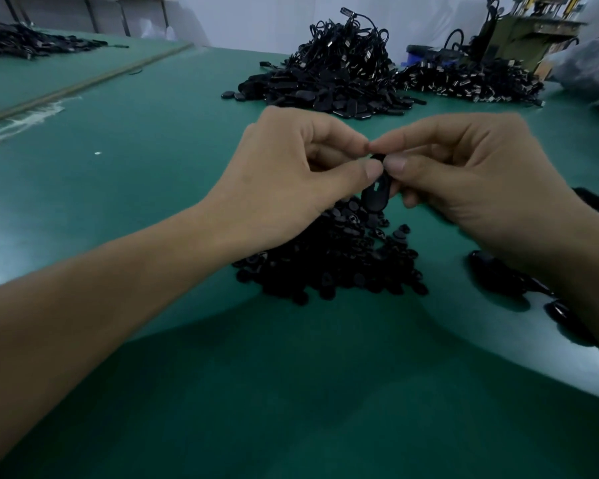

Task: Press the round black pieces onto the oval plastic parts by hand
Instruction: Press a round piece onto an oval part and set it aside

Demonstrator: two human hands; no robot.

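Oval part (376, 197) is pinched upright near its top between 2 thumbs and forefingers, left hand (284, 174) from 9 o'clock, right hand (471, 174) from 3, probably to squeeze what seems a round piece (378, 156) home. Loose pieces (332, 267) are heaped at 6 within reach; a corded heap (343, 74) lies at 12.

Black oval part (375, 194), upright, above round pieces (329, 261)

My left hand (291, 174) and right hand (471, 178) meet at the fingertips, both pinching one oval part (376, 195) between them.
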